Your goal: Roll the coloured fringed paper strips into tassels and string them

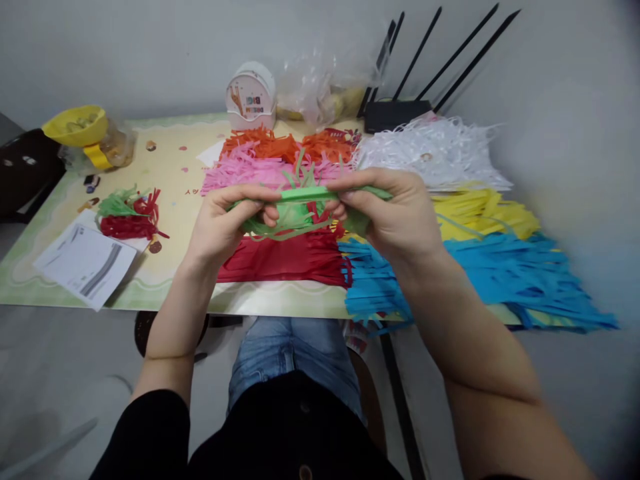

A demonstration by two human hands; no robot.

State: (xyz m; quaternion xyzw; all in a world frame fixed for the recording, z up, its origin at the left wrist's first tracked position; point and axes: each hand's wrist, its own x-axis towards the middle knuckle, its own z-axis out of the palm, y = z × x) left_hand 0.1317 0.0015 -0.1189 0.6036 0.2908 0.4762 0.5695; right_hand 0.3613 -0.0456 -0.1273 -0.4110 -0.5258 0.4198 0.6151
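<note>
Both hands hold a strip of green fringed paper [303, 207] above the table, its folded edge running between them. My left hand [225, 223] pinches its left end with curled fingers. My right hand [395, 213] grips the right end, fingers closed over it. Loose green fringes curl under the strip. Directly beneath lies red fringed paper [285, 257], with blue fringed paper [500, 273] to its right.
Pink [250, 172], orange [280, 143], white [435, 150] and yellow fringed paper [480, 213] cover the table. A small red and green paper bundle [127, 213] and a printed sheet [85, 263] lie at left. A yellow bowl [75, 125], a round tin [251, 97] and a black router [395, 113] stand at the back.
</note>
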